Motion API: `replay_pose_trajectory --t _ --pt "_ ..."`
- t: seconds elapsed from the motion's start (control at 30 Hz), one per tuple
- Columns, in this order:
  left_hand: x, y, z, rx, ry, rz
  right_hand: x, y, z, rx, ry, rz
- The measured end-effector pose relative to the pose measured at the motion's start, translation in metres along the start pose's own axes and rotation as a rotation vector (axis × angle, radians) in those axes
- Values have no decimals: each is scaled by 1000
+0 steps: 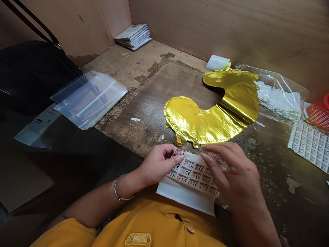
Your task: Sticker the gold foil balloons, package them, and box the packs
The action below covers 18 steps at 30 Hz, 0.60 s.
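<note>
A sticker sheet (192, 180), printed with rows of small labels bearing a red prohibition sign and CE, is held low in front of the person's yellow shirt (154, 223), with its white paper edge hanging toward the body. The left hand (158, 164) has a pinching grip on the sheet's upper left corner, with the thumb on top. A metal bangle (120, 189) circles that wrist. The right hand (236, 175) is spread over the sheet's right side; it is blurred, so its fingertips may or may not be touching the sheet. Just beyond the hands, a flat gold foil balloon (213, 116) lies on the worn wooden tabletop (144, 113), with a small orange-dotted tab (178, 140) near the sheet. Farther right are a clear plastic bag (280, 92), a second printed label sheet (311, 145) and a red basket (320, 115). To the left lie clear plastic sleeves (89, 99) beside a black bag (33, 75), and a stack of papers (133, 36) sits in the far corner.
</note>
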State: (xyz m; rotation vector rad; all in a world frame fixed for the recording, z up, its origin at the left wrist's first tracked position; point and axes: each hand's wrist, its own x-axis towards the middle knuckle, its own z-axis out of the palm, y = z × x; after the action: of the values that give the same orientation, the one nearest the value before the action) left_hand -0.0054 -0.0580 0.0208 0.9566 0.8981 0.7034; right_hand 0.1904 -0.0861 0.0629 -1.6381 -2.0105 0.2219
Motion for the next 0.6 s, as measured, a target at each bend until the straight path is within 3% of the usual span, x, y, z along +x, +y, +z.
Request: replay_pose_trajectory --t 0.1,0.23,0.43,0.6 --pt "-1 -1 1 143 6 137 5 -16 11 40 -43 -90" --pt "-2 -4 1 281 -8 231 4 -20 19 99 -83 -47" --pt "-3 -8 0 325 -22 227 4 -19 17 161 -90 -59" --pt "-2 -6 0 353 20 161 6 -21 20 49 12 -258"
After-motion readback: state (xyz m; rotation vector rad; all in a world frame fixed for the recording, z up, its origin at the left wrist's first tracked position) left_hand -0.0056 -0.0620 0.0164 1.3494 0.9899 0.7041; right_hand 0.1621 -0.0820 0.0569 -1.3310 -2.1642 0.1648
